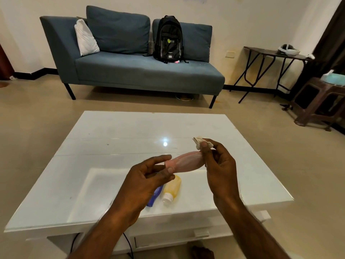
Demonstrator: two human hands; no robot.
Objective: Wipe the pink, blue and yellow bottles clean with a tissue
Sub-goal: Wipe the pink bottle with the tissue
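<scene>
Nearest the camera, two bare forearms reach up from the bottom edge over the white glossy surface (112, 139). On it, just below the hands at about 6 o'clock from them, lie two bottles side by side and touching: the blue bottle (155, 196), mostly hidden under the left wrist, and the yellow bottle (172, 187) with its white cap pointing toward the near edge.

Above these, held clear of the surface, is the pink bottle (183, 162), lying roughly level with a slight rise toward 2 o'clock. The left hand (147, 178) has its grip clamped on the bottle's left end, thumb and fingertips pinching the cap end. The right hand (218, 165) meets the bottle's other end; its grip is pressed together on a crumpled white tissue (198, 141), which sticks out above the thumb at about 12 o'clock from that hand. Whether the tissue touches the bottle itself cannot be told, as the fingers cover that spot.

A bright light reflection sits on the surface at 11 o'clock from the tissue.

Farther off, across the beige floor, a blue-grey sofa (141, 71) stands against the wall at 12 o'clock, carrying a white pillow (85, 40) and a black backpack (169, 40). At 2 o'clock stands a dark folding table (268, 53), and a brown stool (317, 101) beside it toward 3 o'clock.
</scene>
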